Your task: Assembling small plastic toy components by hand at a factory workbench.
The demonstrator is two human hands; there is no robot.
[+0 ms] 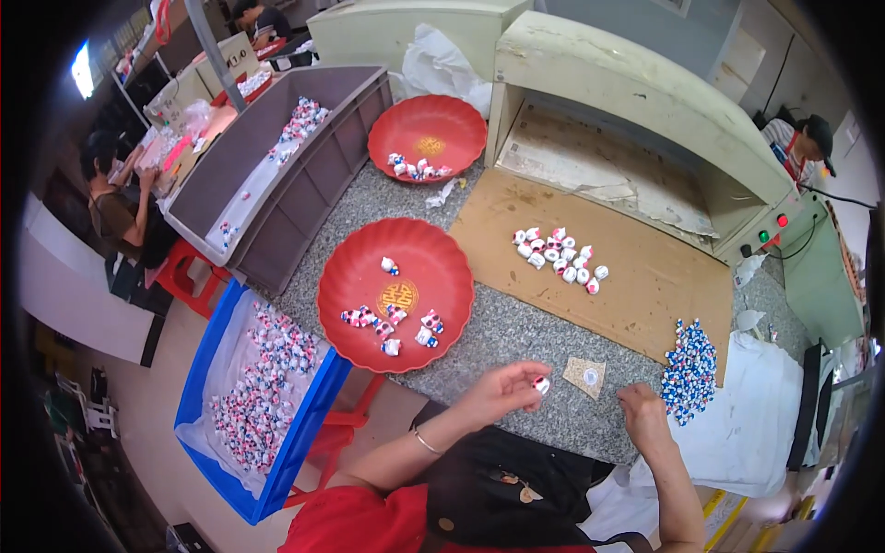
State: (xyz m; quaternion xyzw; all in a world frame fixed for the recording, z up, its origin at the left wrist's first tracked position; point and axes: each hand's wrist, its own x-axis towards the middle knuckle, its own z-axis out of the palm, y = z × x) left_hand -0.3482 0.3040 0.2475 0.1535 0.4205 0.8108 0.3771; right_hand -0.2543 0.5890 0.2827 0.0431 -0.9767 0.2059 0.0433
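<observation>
"What is hidden up close?"

"The left hand [502, 392] partly covers a small white piece [542, 386]; the right hand [643, 415] is curled, so whether it grips anything can't be told."

"And around that?"

"The heap of tiny blue pieces [690, 369] has details too small to make out. The lower edge cuts off the red sleeve [359, 518]. At far right, the pale machine [645, 101] hides part of a co-worker [800, 152]."

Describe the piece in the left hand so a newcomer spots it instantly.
Start at the grey speckled worktop in front of the big pale machine. Near its front edge, the left hand pinches a small white piece with a reddish patch. Unlike the white pieces lying on the brown board, it is held, not loose.
</observation>
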